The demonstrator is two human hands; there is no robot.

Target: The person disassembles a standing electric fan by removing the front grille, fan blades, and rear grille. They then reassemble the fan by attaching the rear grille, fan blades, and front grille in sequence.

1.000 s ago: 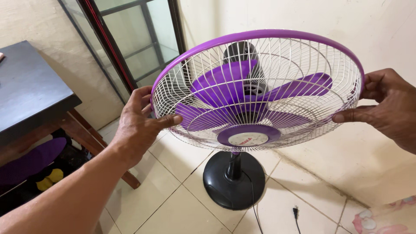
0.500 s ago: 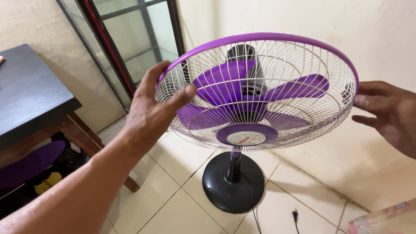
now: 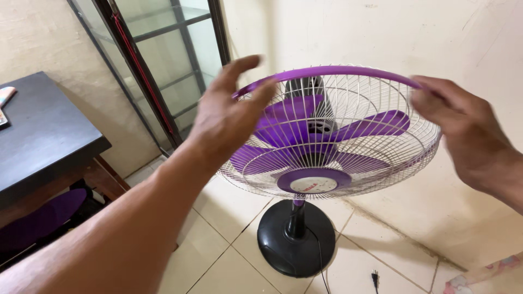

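A standing fan point(image 3: 327, 136) fills the middle of the view, with purple blades, a white wire guard, a purple rim and a round black base point(image 3: 297, 239) on the tiled floor. My left hand point(image 3: 226, 117) hovers at the guard's upper left edge, fingers spread, holding nothing. At the upper right of the rim my right hand point(image 3: 463, 133) is blurred, fingers loosely apart; whether it touches the rim I cannot tell.
A dark table point(image 3: 38, 136) stands at the left with purple things under it. Behind the fan are a glass-paned door point(image 3: 163, 60) and a cream wall. The fan's cord and plug point(image 3: 375, 277) lie on the tiles at the lower right.
Both hands let go of the sides of the guard and rose toward the top of the rim. The view shifted slightly, so the fan sits lower in frame.
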